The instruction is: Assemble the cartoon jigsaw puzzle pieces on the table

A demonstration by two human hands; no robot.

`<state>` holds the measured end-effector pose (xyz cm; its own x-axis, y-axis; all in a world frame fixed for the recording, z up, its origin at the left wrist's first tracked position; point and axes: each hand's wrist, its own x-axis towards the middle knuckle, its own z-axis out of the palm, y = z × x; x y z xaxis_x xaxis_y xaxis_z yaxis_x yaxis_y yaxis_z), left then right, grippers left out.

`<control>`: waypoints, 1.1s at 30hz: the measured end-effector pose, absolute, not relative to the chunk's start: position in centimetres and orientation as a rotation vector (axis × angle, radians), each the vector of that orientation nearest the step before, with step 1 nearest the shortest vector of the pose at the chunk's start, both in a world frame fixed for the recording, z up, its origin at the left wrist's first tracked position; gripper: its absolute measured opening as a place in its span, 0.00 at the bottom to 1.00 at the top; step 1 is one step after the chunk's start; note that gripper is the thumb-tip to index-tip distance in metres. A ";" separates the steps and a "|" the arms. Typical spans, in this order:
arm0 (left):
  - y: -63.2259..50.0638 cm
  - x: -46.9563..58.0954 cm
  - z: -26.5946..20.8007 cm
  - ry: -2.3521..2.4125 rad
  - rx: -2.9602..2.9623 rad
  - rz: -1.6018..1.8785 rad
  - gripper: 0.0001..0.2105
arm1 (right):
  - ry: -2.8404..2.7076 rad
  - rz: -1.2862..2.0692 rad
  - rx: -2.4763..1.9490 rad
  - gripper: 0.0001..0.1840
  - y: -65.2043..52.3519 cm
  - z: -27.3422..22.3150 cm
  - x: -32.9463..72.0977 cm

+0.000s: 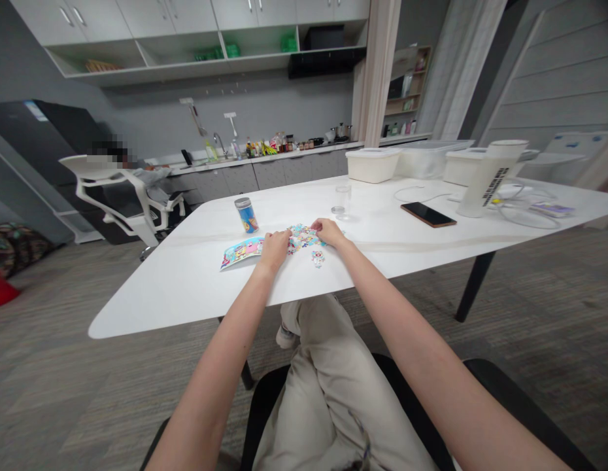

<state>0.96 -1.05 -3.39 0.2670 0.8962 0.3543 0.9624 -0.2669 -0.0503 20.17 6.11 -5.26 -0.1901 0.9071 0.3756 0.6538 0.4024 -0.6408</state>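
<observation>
A loose heap of small, colourful jigsaw pieces (301, 243) lies on the white table, between and in front of my hands. My left hand (276, 247) rests at the heap's left side with its fingers curled in; what they hold, if anything, is hidden. At the upper right of the heap, my right hand (329, 231) has its thumb and fingers drawn together over the pieces, and anything in the pinch is too small to tell. Several joined pieces (318, 259) lie just below the heap. Left of my left hand is a slightly curved cartoon picture sheet (239, 253).
Behind the sheet stands a blue cartoon canister (246, 216). A clear container (342, 196) and a round lid (338, 210) sit beyond my hands. Rightward are a phone (428, 214), a tall white bottle (493, 178), cables and storage boxes (372, 165). A person sits at the far left.
</observation>
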 end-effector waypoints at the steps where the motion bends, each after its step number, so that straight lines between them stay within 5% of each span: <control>1: -1.0 1.0 -3.4 -1.719 -2.285 -0.377 0.16 | -1.932 0.444 -1.324 0.22 6.2 -5.3 20.1; 33: -0.9 0.8 -3.6 -1.739 -2.294 -0.443 0.13 | -1.961 0.440 -1.302 0.24 6.1 -5.1 20.3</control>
